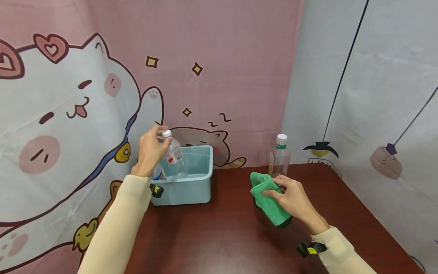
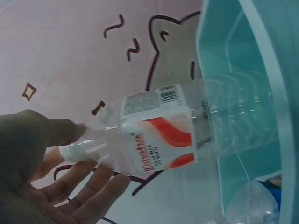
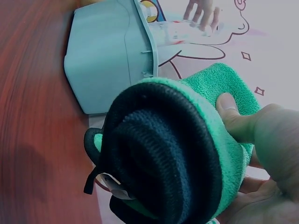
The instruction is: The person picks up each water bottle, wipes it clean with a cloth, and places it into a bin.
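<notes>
My left hand is at the neck of a clear plastic bottle, with thumb and fingers on opposite sides below the white cap. The bottle tilts, its lower part inside a light blue bin. Another clear bottle with a blue label lies in the bin, partly hidden. My right hand pinches a folded green cloth above the table. Dark edging and a dark inner layer of the cloth show in the right wrist view. Behind the cloth, a capped clear bottle stands upright, its lower part covered.
The reddish-brown table carries the bin at its back left and the standing bottle at its back right. A pink curtain with cat drawings hangs behind, and a pale curtain runs along the right side.
</notes>
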Demonstrator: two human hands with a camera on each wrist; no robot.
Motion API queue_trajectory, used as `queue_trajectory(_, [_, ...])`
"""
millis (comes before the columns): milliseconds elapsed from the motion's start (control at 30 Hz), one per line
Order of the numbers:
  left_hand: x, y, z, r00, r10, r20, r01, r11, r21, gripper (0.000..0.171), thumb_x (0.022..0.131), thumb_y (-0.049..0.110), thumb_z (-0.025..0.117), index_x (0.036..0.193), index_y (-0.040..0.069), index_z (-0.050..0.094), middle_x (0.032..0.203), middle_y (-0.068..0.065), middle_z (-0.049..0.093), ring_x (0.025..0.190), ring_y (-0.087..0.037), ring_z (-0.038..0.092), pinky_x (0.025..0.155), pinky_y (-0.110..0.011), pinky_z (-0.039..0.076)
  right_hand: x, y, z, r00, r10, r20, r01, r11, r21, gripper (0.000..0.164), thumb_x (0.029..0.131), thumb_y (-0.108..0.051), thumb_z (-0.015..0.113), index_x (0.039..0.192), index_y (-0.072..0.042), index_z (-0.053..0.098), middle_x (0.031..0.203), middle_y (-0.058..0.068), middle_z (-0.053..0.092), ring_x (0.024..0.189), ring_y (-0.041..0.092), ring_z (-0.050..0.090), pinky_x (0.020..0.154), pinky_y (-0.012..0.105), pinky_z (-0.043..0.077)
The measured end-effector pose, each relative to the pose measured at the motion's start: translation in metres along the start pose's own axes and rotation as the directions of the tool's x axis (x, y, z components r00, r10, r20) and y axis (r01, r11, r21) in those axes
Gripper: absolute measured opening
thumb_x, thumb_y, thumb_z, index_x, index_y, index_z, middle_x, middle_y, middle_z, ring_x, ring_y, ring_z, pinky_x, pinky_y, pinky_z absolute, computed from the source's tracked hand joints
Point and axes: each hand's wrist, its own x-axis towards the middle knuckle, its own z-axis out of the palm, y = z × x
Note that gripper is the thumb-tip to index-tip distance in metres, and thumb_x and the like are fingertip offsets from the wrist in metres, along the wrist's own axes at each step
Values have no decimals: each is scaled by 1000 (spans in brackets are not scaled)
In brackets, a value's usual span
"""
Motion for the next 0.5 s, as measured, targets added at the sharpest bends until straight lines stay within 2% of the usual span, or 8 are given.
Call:
queue_trajectory(133, [-2,-7,4,995,-22,94,14,997,81,37,113,17,78,147,6,73,135,-25,81,101,-39,82,74,-43,63,-2,3,-1,1000,13,-6,-13,1000,-11,31,94,-22,101,122,-18,91,110,-3,84,87,6,70,70,25,61])
queue_trajectory(233, [-4,-13,7,989,-32,145,13,992,128,36,111,17,80,146,7,74,134,-27,81,91,-35,79,67,-37,58,-2,6,-2,1000,21,-12,-22,1000,-13,32,94,-22,101,123,-17,91,111,-2,84,87,6,72,71,25,61])
queue_trajectory(367, [-7,-21,11,977,-64,205,29,986,167,34,110,17,81,142,7,74,132,-28,82,92,-34,79,69,-38,60,-4,9,-1,999,35,-10,-35,999,-8,33,94,-21,101,126,-15,90,112,0,85,86,5,72,71,25,62])
queue_trajectory(500, [-9,-28,15,959,-95,265,40,977,208,34,109,18,83,139,4,76,121,-27,84,89,-33,79,71,-41,62,-5,13,-2,999,50,-11,-51,999,-8,34,95,-21,101,126,-14,90,111,0,85,85,6,71,71,25,62])
